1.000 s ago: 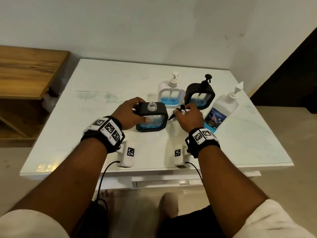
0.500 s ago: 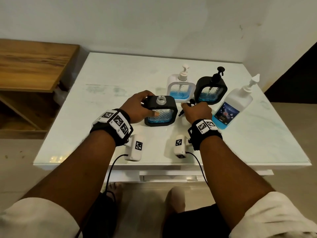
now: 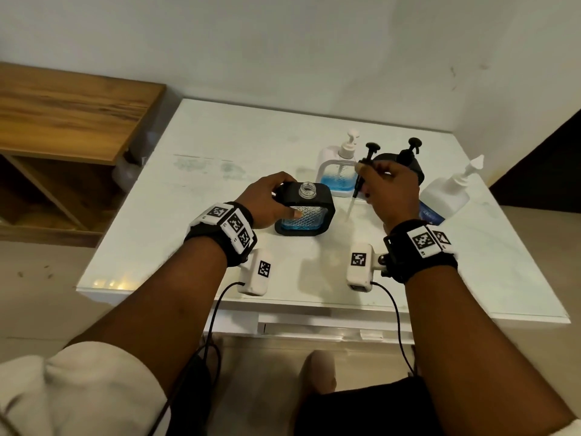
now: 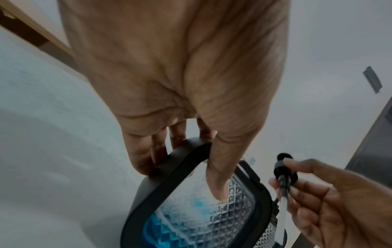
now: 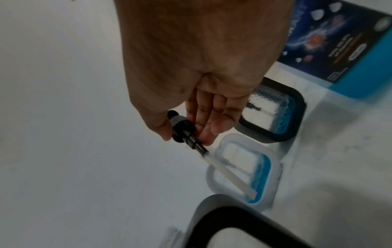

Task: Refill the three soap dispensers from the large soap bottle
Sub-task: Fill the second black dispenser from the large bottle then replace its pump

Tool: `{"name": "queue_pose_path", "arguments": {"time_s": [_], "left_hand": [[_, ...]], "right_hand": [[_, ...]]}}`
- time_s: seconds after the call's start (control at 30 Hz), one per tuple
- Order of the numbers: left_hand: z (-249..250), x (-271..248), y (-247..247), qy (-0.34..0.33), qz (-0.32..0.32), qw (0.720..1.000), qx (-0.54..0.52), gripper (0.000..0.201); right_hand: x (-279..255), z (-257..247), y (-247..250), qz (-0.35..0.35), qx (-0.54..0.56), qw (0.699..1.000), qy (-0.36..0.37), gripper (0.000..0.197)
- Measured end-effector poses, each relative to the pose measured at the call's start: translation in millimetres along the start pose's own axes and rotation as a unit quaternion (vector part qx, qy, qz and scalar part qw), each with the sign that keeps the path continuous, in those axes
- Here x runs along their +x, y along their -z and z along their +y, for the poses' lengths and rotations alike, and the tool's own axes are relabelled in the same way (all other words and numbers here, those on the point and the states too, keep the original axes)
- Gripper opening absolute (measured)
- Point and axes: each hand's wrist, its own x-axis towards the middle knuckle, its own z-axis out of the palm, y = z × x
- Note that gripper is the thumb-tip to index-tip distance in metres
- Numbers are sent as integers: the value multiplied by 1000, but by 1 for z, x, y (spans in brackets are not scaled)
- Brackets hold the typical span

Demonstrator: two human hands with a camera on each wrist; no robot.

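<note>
A black-framed dispenser stands near the table's middle, its neck uncapped and a little blue soap at the bottom. My left hand grips its left side, thumb on the glass front. My right hand pinches that dispenser's black pump, lifted clear with the tube hanging down to the right of the dispenser. Behind stand a white dispenser and a second black dispenser, both with pumps on. The large soap bottle stands at the right, partly behind my right hand.
The white table meets a wall at the back and on the right. A wooden shelf stands to its left. Cables hang from both wrist cameras over the table's front edge.
My right hand has risen from table level, lifting the pump so its tube hangs free in the air. My left hand keeps its hold on the uncapped dispenser.
</note>
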Motion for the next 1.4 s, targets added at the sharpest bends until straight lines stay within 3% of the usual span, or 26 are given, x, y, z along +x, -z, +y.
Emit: {"name": "queue_pose_path", "arguments": {"time_s": [0.17,0.43,0.77,1.13,1.4], "left_hand": [[-2,1,-4,-5,3,1000,-1,50],[-3,2,-3,-6,3,1000,0,52],[0,-2,-3,-6,-8,1000,1,57],[-2,0,-3,-12,-5,1000,2,54],[-3,1,-3,-17,-3,1000,9,49]], "right_hand": [[-15,-29,-6,15,112,993,27,24],[-27,-61,-17,36,191,977,91,27],[-41,-40,-40,-42,88,985,145,32],[-43,-9,-50,-95,28,990,101,27],[-45,4,-55,-116,-26,985,122,18]]}}
